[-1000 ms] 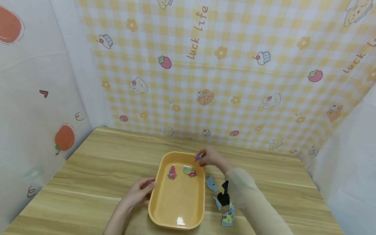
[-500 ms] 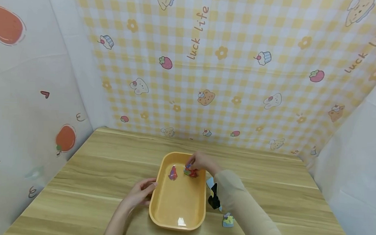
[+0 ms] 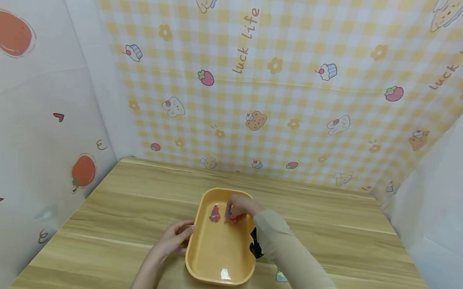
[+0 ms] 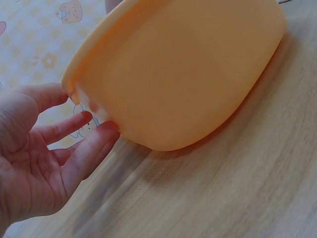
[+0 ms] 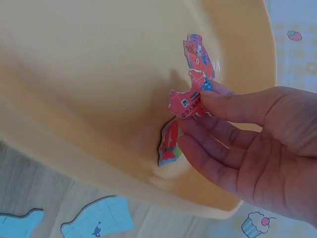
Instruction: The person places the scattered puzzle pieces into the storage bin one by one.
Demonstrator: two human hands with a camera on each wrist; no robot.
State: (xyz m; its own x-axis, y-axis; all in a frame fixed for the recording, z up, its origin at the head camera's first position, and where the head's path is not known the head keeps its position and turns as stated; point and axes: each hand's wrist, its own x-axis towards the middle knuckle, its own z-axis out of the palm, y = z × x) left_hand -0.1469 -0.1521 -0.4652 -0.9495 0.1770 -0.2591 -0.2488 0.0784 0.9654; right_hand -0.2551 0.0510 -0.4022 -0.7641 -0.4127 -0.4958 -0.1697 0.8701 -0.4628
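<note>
Over the far right part of the yellow tray [image 3: 220,254], my right hand [image 3: 240,206] pinches a red puzzle piece [image 5: 182,104] with white printed lettering between thumb and fingers. Beneath it in the tray lies a red and green puzzle piece [image 5: 170,145], partly behind the fingers. A red and purple puzzle piece [image 3: 215,214] lies a little to the left on the tray floor. My left hand [image 3: 172,238] is at the tray's left side. In the left wrist view its extended fingertips touch the outer wall and rim.
Right of the tray, on the wood-grain table [image 3: 328,233], a black piece [image 3: 256,245] and a blue-green piece [image 3: 281,276] are partly hidden by the sleeve. Light-blue pieces [image 5: 101,218] show in the right wrist view. Patterned cloth [image 3: 218,97] stands behind the table.
My right hand has moved from the tray's far right rim inward and down over the tray floor, bringing the red piece with it. My left hand stays at the tray's side.
</note>
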